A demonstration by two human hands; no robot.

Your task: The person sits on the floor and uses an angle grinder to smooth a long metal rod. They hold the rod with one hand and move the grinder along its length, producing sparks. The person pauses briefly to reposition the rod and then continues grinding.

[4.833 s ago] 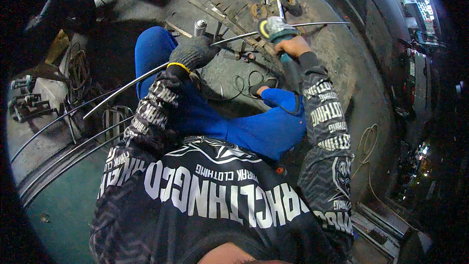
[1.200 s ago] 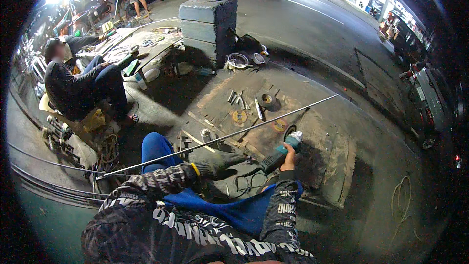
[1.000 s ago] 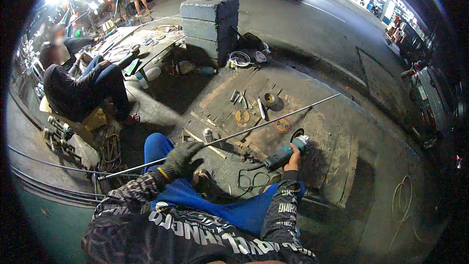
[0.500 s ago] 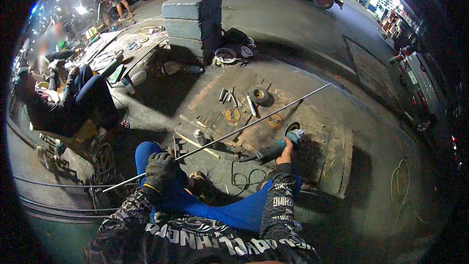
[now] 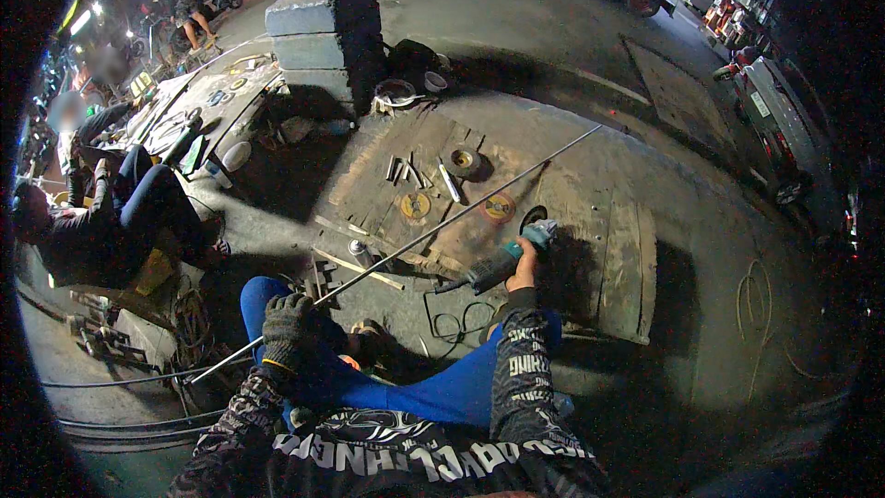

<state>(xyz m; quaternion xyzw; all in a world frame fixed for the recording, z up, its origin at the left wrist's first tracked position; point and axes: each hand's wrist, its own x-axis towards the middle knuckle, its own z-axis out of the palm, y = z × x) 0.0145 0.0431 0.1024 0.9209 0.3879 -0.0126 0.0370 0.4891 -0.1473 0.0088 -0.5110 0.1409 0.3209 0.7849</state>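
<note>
My left hand (image 5: 289, 325), in a dark grey glove, is closed around a long thin metal rod (image 5: 442, 224) above my left knee. The rod slants up to the right across the low wooden boards (image 5: 613, 281), its far end beyond them. My bare right hand (image 5: 524, 264) grips a teal angle grinder (image 5: 494, 267) at the near edge of the boards; its dark disc (image 5: 534, 219) sits near the rod but apart from it. Two yellowish round discs (image 5: 415, 206), short metal pieces (image 5: 406, 171), a white marker-like stick (image 5: 449, 183) and a round tape-like roll (image 5: 463, 162) lie on the boards.
The grinder's black cord (image 5: 451, 324) loops on the ground. A spray can (image 5: 360, 253) stands left of the boards. A concrete post base (image 5: 323, 41) rises beyond, beside a bowl (image 5: 395, 92). A seated person (image 5: 147, 203) works at left; a parked vehicle (image 5: 770, 115) stands right.
My view has shifted a little, so the boards sit further left and higher. The vehicle on the road has rolled right. Both hands keep their grips.
</note>
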